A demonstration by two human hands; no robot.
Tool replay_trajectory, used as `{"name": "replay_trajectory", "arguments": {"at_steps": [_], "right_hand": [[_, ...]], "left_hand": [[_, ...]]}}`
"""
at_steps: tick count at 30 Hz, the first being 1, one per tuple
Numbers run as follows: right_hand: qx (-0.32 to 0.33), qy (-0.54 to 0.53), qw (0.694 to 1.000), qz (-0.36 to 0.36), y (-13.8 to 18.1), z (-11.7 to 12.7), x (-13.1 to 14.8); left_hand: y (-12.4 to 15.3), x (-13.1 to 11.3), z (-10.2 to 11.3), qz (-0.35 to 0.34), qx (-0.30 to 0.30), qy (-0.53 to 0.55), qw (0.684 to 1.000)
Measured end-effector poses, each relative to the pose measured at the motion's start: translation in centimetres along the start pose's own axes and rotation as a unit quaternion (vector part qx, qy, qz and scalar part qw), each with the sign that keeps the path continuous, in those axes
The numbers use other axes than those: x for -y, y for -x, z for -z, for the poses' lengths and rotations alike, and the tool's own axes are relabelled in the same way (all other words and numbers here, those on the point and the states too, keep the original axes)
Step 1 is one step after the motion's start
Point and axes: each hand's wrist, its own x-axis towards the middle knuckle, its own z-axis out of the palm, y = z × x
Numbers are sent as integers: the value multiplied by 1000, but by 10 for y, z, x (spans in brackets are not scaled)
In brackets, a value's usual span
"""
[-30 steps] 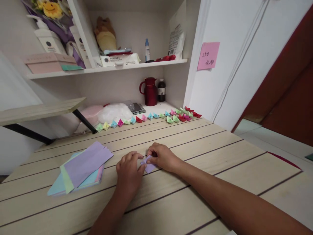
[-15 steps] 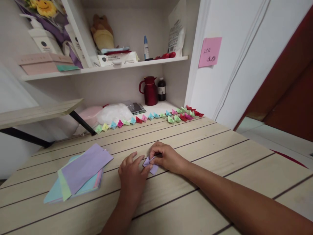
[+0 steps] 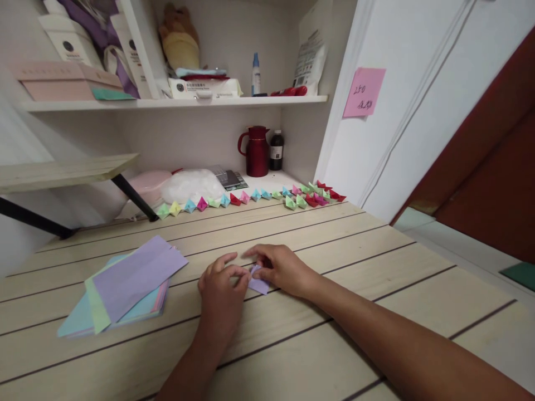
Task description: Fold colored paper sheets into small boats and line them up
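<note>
A small folded piece of purple paper (image 3: 259, 286) is held low over the wooden table between my two hands. My left hand (image 3: 223, 284) pinches its left edge between thumb and index finger, the other fingers loosely curved. From the right, my right hand (image 3: 282, 268) grips the paper with thumb and fingertips, which cover its upper part. To the left lies a stack of coloured paper sheets (image 3: 137, 281), purple on top, with green, blue and pink below. Along the back of the table runs a row of small folded paper boats (image 3: 235, 199), bunched closer together at the right end.
Behind the boats stand a dark red jug (image 3: 257, 153) and a dark bottle (image 3: 276, 151). A clear plastic bag (image 3: 192, 186) lies back left. A raised wooden shelf (image 3: 67, 171) on black legs overhangs the left side. White shelving (image 3: 179, 103) holds a box, bottles and a plush toy.
My left thumb and index finger have come together on the paper's left edge. My right index finger has stretched out to the left. The whole view has shifted slightly.
</note>
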Motion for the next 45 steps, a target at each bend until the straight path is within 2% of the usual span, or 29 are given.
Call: {"name": "replay_trajectory", "arguments": {"at_steps": [3, 5, 7, 10, 12, 14, 16, 18, 20, 23, 29, 34, 40, 45], "right_hand": [[-31, -9, 999, -9, 0, 5, 1], [-62, -107, 992, -36, -1, 6, 2], [-84, -216, 971, -57, -2, 5, 4], [-103, -322, 939, -67, -1, -5, 12], [-105, -384, 914, -77, 0, -14, 19], [-109, -464, 874, -92, 2, -21, 25], [-116, -537, 830, -94, 2, -25, 29], [-116, -599, 787, -90, 2, -24, 28], [-112, -645, 751, -86, 2, -20, 25], [-107, -683, 719, -75, 1, -17, 21], [-109, -695, 708, -63, 2, -21, 20], [-133, -705, 694, -62, 2, -21, 23], [-76, -697, 712, -52, 7, -26, 29], [-43, -682, 726, -73, 11, -29, 32]], "left_hand": [[0, 2, -1, 7, -24, 109, 994], [1, 1, -1, 38, -25, 187, 981], [3, -2, -1, 58, -9, 239, 969], [7, -7, -2, 39, -2, 266, 963], [8, -7, -5, 20, -13, 260, 965], [8, -4, -8, 2, -48, 244, 969], [5, 0, -11, -31, -115, 217, 969], [2, 4, -11, -85, -192, 167, 963], [0, 5, -9, -141, -245, 106, 953], [1, 0, -4, -194, -270, 39, 942], [11, -10, 10, -194, -320, -23, 927], [18, -14, 10, -257, -234, -13, 938], [14, -9, -3, -228, -205, 8, 952], [12, -7, 4, -232, -214, 10, 949]]}}
